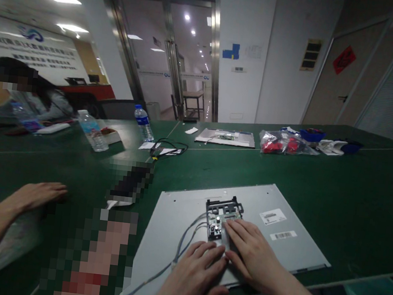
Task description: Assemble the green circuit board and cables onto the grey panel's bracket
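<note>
A grey metal panel (189,213), which looks like the back of a flat display, lies before me on the green table. Fixed near its middle is a black bracket (211,208) with a small circuit board (216,226) and grey cables (180,245). My left hand (196,273) lies low on the panel, its fingertips at the bracket's lower edge and its thumb apart. Beside it, my right hand (252,246) rests its outstretched fingers on the right side of the board. A pale strip (225,240) shows between the hands; whether either grips it is unclear.
At left, another person's hand (40,193) and a blurred phone-like dark object (132,183) are close to the panel. Water bottles (94,131), a black cable (168,146), a second panel (208,135) and bagged red items (278,143) stand farther back.
</note>
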`<action>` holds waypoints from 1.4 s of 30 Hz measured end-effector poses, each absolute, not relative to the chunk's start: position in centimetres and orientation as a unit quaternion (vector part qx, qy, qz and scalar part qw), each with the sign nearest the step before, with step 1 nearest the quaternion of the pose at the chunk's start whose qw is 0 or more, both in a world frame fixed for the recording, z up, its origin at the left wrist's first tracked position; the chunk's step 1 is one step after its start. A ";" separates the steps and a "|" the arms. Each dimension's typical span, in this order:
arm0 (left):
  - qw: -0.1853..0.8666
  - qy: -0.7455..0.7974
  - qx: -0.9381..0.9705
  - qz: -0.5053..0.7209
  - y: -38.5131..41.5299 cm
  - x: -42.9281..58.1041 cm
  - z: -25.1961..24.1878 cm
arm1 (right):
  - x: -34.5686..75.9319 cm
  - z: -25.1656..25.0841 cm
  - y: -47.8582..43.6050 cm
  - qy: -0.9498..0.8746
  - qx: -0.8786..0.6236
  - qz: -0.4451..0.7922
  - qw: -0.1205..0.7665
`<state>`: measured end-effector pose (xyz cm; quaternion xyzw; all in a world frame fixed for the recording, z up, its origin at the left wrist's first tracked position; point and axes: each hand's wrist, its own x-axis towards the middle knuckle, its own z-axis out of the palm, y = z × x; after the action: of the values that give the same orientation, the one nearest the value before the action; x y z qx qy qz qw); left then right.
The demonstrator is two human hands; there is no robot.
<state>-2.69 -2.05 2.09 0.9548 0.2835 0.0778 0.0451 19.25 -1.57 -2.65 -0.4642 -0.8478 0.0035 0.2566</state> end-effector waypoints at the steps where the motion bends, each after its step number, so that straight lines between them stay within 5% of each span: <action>1: 0.045 0.284 0.954 0.081 -2.1 -2.7 2.1 | 19.3 -2.6 -1.6 -0.849 -0.463 0.004 0.256; 42: 0.053 0.313 0.943 0.103 -2.4 -2.4 1.7 | 18.9 -1.8 -2.4 -0.854 -0.446 -0.041 0.265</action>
<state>-2.39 -2.43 1.66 0.9428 0.3126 0.1031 0.0526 18.93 -2.37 -1.79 -0.4460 -0.8539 -0.0407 0.2651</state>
